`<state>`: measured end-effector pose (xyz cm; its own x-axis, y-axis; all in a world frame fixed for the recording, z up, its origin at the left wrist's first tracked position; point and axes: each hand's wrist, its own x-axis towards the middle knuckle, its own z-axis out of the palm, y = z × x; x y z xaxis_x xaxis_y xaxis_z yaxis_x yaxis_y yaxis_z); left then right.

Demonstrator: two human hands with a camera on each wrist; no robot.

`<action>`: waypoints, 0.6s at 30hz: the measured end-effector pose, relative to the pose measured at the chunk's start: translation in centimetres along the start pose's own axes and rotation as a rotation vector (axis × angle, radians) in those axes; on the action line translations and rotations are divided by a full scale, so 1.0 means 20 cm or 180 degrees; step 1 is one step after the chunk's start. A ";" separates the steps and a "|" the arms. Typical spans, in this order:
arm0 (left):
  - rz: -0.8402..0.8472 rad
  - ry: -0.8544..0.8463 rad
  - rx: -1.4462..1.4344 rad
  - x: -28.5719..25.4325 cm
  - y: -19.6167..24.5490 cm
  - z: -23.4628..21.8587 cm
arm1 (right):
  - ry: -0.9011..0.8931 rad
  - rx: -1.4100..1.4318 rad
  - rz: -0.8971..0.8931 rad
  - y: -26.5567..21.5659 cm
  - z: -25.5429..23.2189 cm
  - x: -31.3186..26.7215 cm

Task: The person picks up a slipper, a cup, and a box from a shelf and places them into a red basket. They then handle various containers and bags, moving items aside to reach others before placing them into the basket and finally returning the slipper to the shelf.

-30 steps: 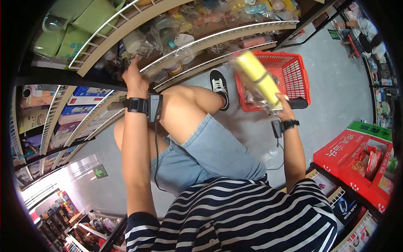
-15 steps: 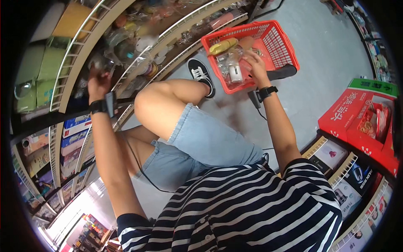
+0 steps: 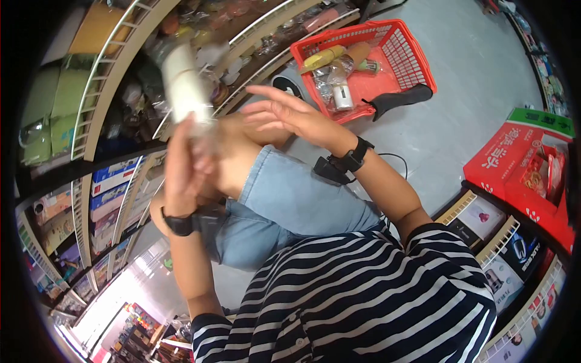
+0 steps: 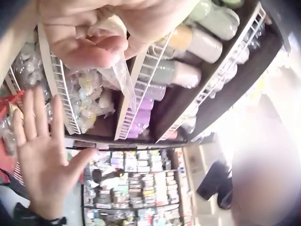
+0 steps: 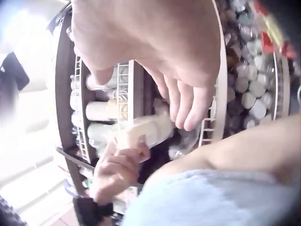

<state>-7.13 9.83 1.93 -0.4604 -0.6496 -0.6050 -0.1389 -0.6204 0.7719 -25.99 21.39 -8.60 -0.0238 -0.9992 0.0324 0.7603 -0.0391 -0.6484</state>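
Note:
My left hand (image 3: pixel 186 172) grips one end of a cream-white roll (image 3: pixel 184 85) in clear plastic wrap, raised in front of the shelves and blurred. In the right wrist view the left hand's fingers (image 5: pixel 129 160) curl round the near end of this roll (image 5: pixel 157 129). At the left wrist, a loose flap of clear plastic (image 4: pixel 123 80) hangs below the curled fingers. Held over the knee, my right hand (image 3: pixel 296 121) has its fingers extended and nothing in it. Its palm (image 4: pixel 44 157) shows in the left wrist view, fingers spread.
A red basket (image 3: pixel 433 78) on the floor holds a yellow roll (image 3: pixel 324 58), a white packaged item (image 3: pixel 342 97) and other wrapped goods. Wire-edged shelves (image 3: pixel 85 115) with wrapped rolls stand at the left. A red carton (image 3: pixel 502 160) sits at the right.
The yellow roll went from my right hand into the basket. My right hand has moved back left, away from it. My left hand has come out from the shelf with the cream roll.

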 end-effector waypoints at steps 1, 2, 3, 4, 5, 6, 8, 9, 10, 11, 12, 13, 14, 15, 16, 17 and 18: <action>0.0014 -0.0180 0.0290 0.00 -0.05 0.01 | -0.0059 0.0010 0.0020 -0.01 0.04 0.03; 0.0227 -0.0458 0.1249 0.02 -0.08 0.02 | 0.0113 0.0153 0.0117 -0.02 0.07 0.05; 0.0066 -0.0755 0.1623 0.02 -0.08 0.05 | 0.0290 0.0290 0.0215 -0.02 0.09 0.08; -0.0061 -0.1073 0.2001 0.02 -0.08 0.08 | 0.0547 0.0157 -0.0009 0.00 0.07 0.10; -0.0050 -0.1036 0.1992 0.03 -0.07 0.06 | 0.0648 0.0365 0.0059 -0.02 0.02 0.08; 0.0136 -0.0956 0.1930 0.05 -0.05 0.04 | 0.0971 0.0608 -0.0253 0.02 -0.07 0.09; 0.0997 -0.0440 0.1939 0.14 -0.03 -0.04 | 0.1773 0.0499 -0.0331 0.00 -0.24 0.00; 0.1263 0.0239 0.2227 0.18 0.03 -0.08 | 0.2074 0.0496 -0.0367 0.02 -0.37 -0.03; 0.1936 0.0833 0.2337 0.27 0.05 -0.16 | 0.2014 0.0743 -0.0597 0.00 -0.43 -0.06; 0.2495 0.1379 0.2534 0.42 0.06 -0.32 | 0.1963 0.0996 -0.0819 0.00 -0.50 -0.09; 0.2518 0.2058 0.2828 0.50 0.10 -0.40 | 0.1938 0.1236 -0.0723 0.00 -0.56 -0.12; 0.3219 0.2633 0.3451 0.62 0.11 -0.52 | 0.1906 0.1473 -0.0638 -0.01 -0.60 -0.13; 0.2769 0.2390 0.3023 0.73 0.13 -0.62 | 0.2280 0.1616 -0.0266 -0.04 -0.56 -0.13; 0.2325 0.2133 0.2602 0.80 0.14 -0.68 | 0.2268 0.1609 -0.0277 -0.02 -0.58 -0.13; 0.2341 0.2131 0.2596 0.81 0.15 -0.66 | 0.1699 0.1324 0.0048 0.03 -0.62 -0.14; 0.1651 0.1686 0.1649 0.82 0.15 -0.63 | 0.1129 0.1030 0.0364 0.06 -0.67 -0.15; 0.0953 0.1217 0.0720 0.84 0.15 -0.61 | 0.1303 0.0876 0.0488 0.05 -0.54 -0.13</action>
<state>-4.49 -8.37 -8.24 -0.1626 -0.9235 -0.3474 -0.2555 -0.3006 0.9189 -32.12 23.88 -17.56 -0.1089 -0.9172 -0.3833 0.9163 0.0568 -0.3964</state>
